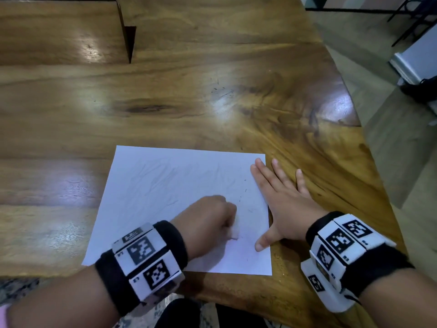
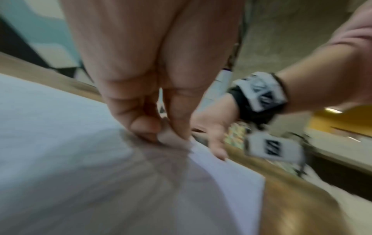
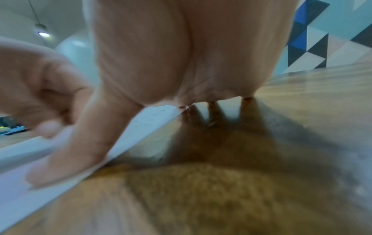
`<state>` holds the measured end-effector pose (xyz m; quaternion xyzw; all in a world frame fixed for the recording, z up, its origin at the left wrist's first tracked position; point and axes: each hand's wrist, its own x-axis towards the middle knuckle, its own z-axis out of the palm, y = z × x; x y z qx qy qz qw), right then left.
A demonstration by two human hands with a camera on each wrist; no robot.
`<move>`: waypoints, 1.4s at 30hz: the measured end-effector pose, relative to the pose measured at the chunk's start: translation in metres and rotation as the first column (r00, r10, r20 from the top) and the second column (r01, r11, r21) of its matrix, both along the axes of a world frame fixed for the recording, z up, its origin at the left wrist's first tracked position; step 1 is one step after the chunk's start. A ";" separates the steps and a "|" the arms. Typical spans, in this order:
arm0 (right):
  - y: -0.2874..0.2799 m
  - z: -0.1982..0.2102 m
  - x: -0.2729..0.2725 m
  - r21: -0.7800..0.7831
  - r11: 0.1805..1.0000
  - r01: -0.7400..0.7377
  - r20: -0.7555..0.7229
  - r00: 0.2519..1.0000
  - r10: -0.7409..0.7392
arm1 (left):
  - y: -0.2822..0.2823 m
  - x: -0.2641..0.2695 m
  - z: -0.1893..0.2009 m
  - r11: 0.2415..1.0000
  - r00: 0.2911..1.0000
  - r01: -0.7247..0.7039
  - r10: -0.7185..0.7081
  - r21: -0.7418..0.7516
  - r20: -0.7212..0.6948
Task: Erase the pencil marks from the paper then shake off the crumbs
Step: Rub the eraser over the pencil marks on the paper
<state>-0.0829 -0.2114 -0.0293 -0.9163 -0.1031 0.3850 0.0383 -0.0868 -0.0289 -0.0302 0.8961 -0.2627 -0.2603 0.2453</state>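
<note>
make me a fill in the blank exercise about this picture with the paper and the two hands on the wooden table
1. The left hand grips a small white ____ against the white sheet of paper.
2. The right hand lies ____ across the paper's right edge.
3. The paper rests on a glossy ____ table.
4. Small dark eraser crumbs lie between the two ____.

Missing words: eraser; flat; wooden; hands

The eraser point(image 1: 234, 229) in the lower middle of the head view is mostly covered by the curled left hand point(image 1: 208, 221), and only a pale blurred end shows. In the left wrist view the fingertips point(image 2: 145, 127) and the paper point(image 2: 60, 127) are smeared, so the exact grip is perhaps a pinch. Small dark specks near the paper's right side are too small to tell apart. The right hand point(image 3: 181, 55) is cut by the top edge in its wrist view.
</note>
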 end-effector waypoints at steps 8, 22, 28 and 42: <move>-0.006 0.003 -0.004 -0.032 0.999 -0.014 0.011 1.000 0.015 | 0.022 0.017 -0.010 0.915 0.931 -0.365 0.357 -0.171 -0.079; -0.012 -0.001 -0.002 0.058 0.998 -0.015 0.112 0.994 0.008 | -0.008 0.039 0.002 0.977 0.974 -0.214 0.213 0.001 -0.073; -0.011 -0.002 -0.002 0.060 0.998 0.007 0.108 0.994 -0.013 | -0.054 0.077 0.007 0.933 0.933 -0.356 0.358 -0.040 0.036; -0.011 -0.003 0.000 0.048 0.998 0.039 0.077 0.996 -0.043 | -0.048 0.065 0.004 0.981 0.982 -0.179 0.182 0.069 -0.044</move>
